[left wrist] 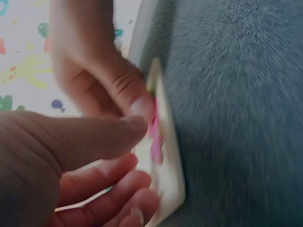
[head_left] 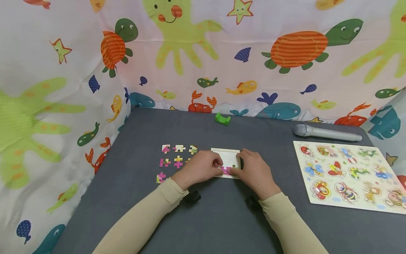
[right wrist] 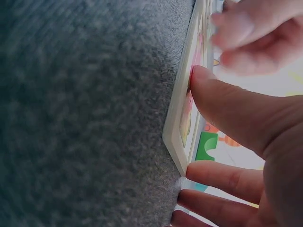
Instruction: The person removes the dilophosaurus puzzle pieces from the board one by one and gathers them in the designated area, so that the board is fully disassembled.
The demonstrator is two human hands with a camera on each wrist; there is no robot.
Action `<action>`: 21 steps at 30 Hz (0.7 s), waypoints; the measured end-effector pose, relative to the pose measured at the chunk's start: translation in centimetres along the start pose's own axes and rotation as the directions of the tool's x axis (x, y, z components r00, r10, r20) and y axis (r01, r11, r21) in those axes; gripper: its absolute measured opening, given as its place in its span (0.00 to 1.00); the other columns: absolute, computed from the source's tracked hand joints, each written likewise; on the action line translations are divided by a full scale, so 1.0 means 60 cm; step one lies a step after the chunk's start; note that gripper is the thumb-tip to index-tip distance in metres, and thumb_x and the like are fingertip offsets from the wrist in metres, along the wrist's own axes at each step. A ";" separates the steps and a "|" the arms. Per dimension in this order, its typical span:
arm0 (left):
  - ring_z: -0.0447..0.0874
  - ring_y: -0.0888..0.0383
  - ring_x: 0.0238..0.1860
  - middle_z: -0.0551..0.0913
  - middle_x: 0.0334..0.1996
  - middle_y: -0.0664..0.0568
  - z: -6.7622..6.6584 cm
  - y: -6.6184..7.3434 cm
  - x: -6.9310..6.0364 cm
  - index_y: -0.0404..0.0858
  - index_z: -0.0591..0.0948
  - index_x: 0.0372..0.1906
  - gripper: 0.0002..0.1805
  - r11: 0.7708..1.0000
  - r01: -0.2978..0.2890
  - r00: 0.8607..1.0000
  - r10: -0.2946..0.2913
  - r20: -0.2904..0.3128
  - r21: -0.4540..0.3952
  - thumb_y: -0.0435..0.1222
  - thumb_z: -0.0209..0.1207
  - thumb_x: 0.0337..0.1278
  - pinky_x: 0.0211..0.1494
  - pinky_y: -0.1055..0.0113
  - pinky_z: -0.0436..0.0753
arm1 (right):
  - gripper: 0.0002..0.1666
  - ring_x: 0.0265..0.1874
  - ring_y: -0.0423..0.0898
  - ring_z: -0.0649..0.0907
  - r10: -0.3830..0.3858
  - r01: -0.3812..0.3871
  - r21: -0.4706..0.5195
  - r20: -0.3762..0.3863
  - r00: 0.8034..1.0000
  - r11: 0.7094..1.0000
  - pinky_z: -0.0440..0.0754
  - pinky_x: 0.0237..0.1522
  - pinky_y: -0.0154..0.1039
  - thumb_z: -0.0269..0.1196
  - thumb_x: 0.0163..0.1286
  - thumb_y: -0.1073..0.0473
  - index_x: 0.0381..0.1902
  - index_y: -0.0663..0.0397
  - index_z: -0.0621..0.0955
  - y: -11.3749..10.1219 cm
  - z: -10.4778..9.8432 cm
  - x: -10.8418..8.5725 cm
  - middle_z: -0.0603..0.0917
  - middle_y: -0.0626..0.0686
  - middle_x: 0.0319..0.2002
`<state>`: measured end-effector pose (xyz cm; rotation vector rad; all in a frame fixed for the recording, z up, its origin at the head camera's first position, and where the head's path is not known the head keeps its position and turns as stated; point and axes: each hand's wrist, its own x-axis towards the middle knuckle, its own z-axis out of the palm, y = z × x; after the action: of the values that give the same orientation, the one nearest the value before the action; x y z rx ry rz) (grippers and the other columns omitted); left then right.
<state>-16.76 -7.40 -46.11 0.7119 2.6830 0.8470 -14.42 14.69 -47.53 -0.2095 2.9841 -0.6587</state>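
Note:
A small pale puzzle tray (head_left: 225, 150) lies on the grey table, with pink jigsaw pieces (head_left: 226, 170) along its near side. My left hand (head_left: 200, 166) is over the tray's left part. In the left wrist view its thumb and loosely bent fingers stand apart, and nothing shows between them. My right hand (head_left: 256, 173) holds the tray's right end. In the right wrist view its thumb (right wrist: 222, 101) presses on a piece inside the rim, while the index finger touches the tray's outer corner. Several loose jigsaw pieces (head_left: 178, 161) lie left of the tray, some partly hidden by my left hand.
A green curved block (head_left: 222, 119) stands near the back of the table. To the right are a grey microphone (head_left: 330, 133) and a board of insect pictures (head_left: 349, 176). A sea-animal curtain (head_left: 196, 53) hangs behind and at the left.

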 end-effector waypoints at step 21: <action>0.78 0.59 0.37 0.84 0.35 0.53 0.024 0.013 0.018 0.44 0.91 0.44 0.12 0.997 0.055 0.998 -0.056 0.032 0.047 0.45 0.77 0.61 0.41 0.66 0.76 | 0.33 0.73 0.70 0.76 -0.069 0.069 -0.006 0.044 0.997 0.998 0.76 0.72 0.65 0.77 0.67 0.52 0.66 0.61 0.85 0.014 -0.015 0.003 0.77 0.68 0.74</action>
<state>-16.85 -5.63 -46.91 0.6524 2.6875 0.7553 -14.82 15.82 -47.09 -0.3240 2.9496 -0.6406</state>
